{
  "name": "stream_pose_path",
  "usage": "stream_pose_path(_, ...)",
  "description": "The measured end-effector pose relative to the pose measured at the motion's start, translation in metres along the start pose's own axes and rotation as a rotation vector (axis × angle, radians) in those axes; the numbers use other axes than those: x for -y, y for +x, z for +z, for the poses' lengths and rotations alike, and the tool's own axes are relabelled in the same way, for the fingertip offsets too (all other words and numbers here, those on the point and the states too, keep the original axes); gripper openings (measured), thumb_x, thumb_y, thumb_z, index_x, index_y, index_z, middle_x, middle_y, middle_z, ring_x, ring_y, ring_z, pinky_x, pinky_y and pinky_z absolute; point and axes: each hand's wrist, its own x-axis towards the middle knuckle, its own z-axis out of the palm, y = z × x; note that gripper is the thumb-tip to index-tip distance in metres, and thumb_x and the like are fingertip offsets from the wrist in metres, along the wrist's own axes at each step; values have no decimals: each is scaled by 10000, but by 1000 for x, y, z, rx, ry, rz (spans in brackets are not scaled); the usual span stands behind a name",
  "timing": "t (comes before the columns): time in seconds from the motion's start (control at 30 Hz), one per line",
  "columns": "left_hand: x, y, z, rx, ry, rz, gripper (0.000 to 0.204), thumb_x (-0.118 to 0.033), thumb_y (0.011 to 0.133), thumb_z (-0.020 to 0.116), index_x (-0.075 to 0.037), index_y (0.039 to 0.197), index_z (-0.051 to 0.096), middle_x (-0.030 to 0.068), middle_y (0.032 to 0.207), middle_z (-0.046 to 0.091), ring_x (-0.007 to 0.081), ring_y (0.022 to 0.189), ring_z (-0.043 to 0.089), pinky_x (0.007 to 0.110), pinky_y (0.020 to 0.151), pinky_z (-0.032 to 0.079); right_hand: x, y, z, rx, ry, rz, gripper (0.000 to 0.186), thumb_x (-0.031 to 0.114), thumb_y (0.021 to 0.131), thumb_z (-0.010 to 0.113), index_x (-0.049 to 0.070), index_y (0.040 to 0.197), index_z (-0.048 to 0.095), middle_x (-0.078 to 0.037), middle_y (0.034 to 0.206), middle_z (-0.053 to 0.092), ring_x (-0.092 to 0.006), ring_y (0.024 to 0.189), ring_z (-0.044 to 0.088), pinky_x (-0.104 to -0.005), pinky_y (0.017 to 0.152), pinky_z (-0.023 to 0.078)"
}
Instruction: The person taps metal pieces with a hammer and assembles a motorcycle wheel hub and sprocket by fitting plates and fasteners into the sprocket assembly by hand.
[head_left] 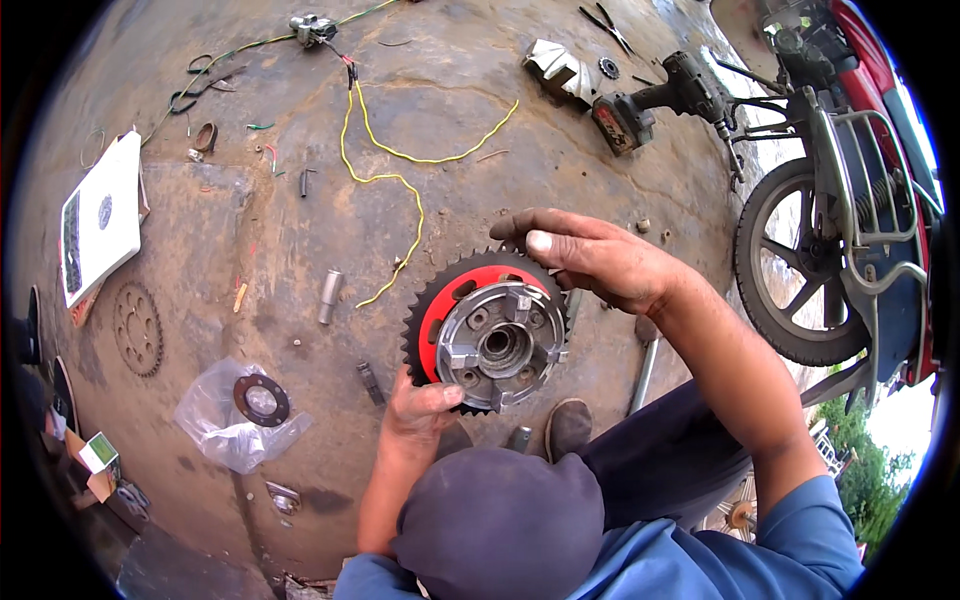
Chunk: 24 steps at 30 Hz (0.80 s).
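Note:
A rear sprocket [430,308] with black teeth and a red inner face is joined to a grey metal hub [497,345], tilted up toward me. My left hand [422,405] grips its lower-left edge, thumb over the front and the other fingers hidden behind. At the upper-right teeth is my right hand [600,255], fingers stretched out and apart; whether it touches the rim I cannot tell. Below the assembly, a shoe [568,428] shows on the floor. A socket [331,297] and a dark cylindrical tool piece [370,383] lie to the left.
An old sprocket [138,328], a plastic bag [225,415] with a dark ring [261,400] and a white box [102,220] are at left. Yellow wire [415,205] runs across the floor. A cordless impact wrench [665,100], pliers [607,28] and a motorcycle [850,200] are at right.

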Motion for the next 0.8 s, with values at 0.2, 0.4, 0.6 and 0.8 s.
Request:
stream_pose_path(0.2, 5, -4, -14, -77, 61, -10, 895, -109, 590, 743, 81, 1433, 509, 222, 1322, 656, 373, 1171, 686, 482, 1022, 578, -84, 44, -22, 38, 458, 105, 272, 165, 1048, 647, 0, 1262, 681, -94, 1200, 738, -188, 1032, 722, -334, 909, 595)
stream_pose_path(0.4, -2, -15, -12, -13, -19, 5, 898, -80, 603, 771, 68, 1452, 518, 193, 1361, 650, 342, 1261, 637, 460, 1110, 501, -120, 64, 7, 407, 809, 4, 262, 37, 993, 668, -13, 1249, 690, -125, 1168, 753, -202, 963, 745, -351, 849, 636)
stream_pose_path(0.6, -9, -30, -20, -83, 49, 114, 924, -109, 580, 749, 77, 1452, 505, 217, 1365, 644, 377, 1246, 649, 484, 1118, 507, -121, 77, 0, 213, 514, 36, 353, 248, 1041, 694, -15, 1276, 677, -88, 1160, 749, -153, 994, 709, -354, 852, 607)
stream_pose_path(0.8, -14, -32, -41, -212, 43, 169, 842, -99, 662, 731, 82, 1448, 490, 231, 1362, 636, 383, 1225, 668, 520, 1097, 541, -62, 52, 1, 303, 185, -84, 698, 467, 1058, 613, 14, 1567, 461, -142, 1410, 614, -242, 1203, 632, -416, 996, 565)
